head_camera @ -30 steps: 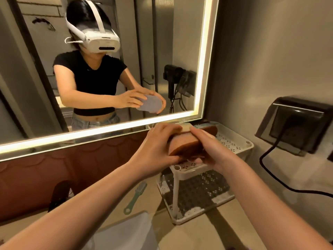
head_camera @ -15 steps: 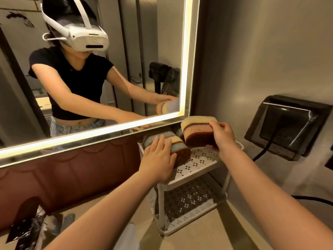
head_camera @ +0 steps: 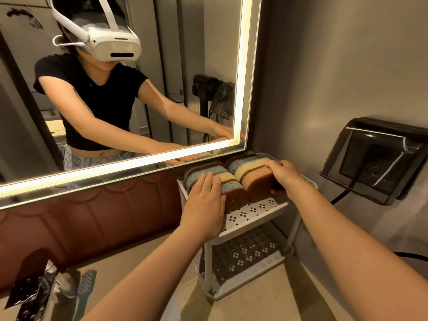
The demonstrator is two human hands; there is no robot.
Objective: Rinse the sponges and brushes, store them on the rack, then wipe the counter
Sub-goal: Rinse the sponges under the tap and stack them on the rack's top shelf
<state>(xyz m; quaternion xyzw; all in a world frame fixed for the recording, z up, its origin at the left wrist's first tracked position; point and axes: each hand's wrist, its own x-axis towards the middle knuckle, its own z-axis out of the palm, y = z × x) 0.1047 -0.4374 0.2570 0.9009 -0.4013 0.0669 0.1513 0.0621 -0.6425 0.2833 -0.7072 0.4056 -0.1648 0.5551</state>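
- Presses left hand [head_camera: 203, 203], fingers straight, flat against the blue-and-yellow sponges [head_camera: 231, 193].
- Grips pink-and-brown sponge [head_camera: 257, 186] with right hand [head_camera: 286, 178], fingers curled over it.
- Has these sponges on edge, touching, on white rack [head_camera: 254, 212] top shelf.

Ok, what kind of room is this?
Probably a bathroom, maybe a hotel's: a light-edged mirror over the counter, what looks like a hair dryer reflected in it, and a splash-covered wall socket.
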